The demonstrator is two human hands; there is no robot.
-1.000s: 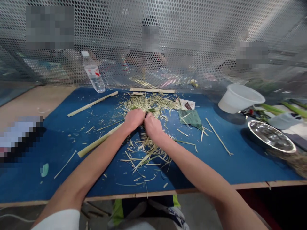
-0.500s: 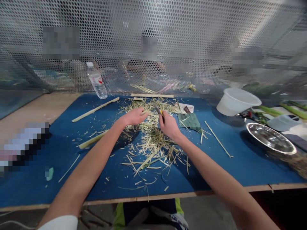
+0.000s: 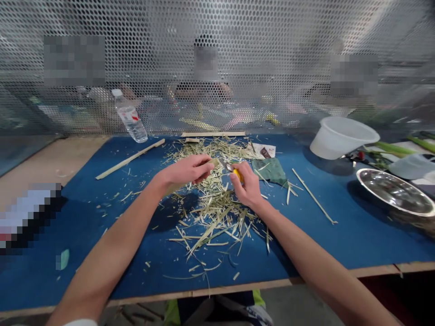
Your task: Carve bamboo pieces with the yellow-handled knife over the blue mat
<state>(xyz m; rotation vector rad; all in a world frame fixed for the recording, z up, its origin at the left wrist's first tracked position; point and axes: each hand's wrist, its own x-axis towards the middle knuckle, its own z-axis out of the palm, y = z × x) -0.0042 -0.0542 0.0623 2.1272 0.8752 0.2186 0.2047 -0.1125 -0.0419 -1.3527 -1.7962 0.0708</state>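
Note:
My left hand (image 3: pixel 186 170) is closed round the top end of a pale green stalk (image 3: pixel 213 161), held above a heap of stalk shavings (image 3: pixel 217 213) on the blue mat (image 3: pixel 102 213). My right hand (image 3: pixel 248 185) grips a small knife with a yellow handle (image 3: pixel 238 174). Its blade (image 3: pixel 224 165) points left and meets the tip of the stalk. Most of the stalk is hidden behind my left hand and forearm.
A water bottle (image 3: pixel 129 117) and a long split stalk (image 3: pixel 131 157) lie at the back left. At the right stand a white plastic bowl (image 3: pixel 343 136) and a steel dish (image 3: pixel 396 192). A green leaf (image 3: pixel 270 170) lies beside my right hand. A perforated metal screen (image 3: pixel 238 54) closes the back, with people behind it.
My hands were pressed together over the shavings; they came apart, the knife appeared in my right hand, and now the blade has closed in on the stalk tip in my left hand.

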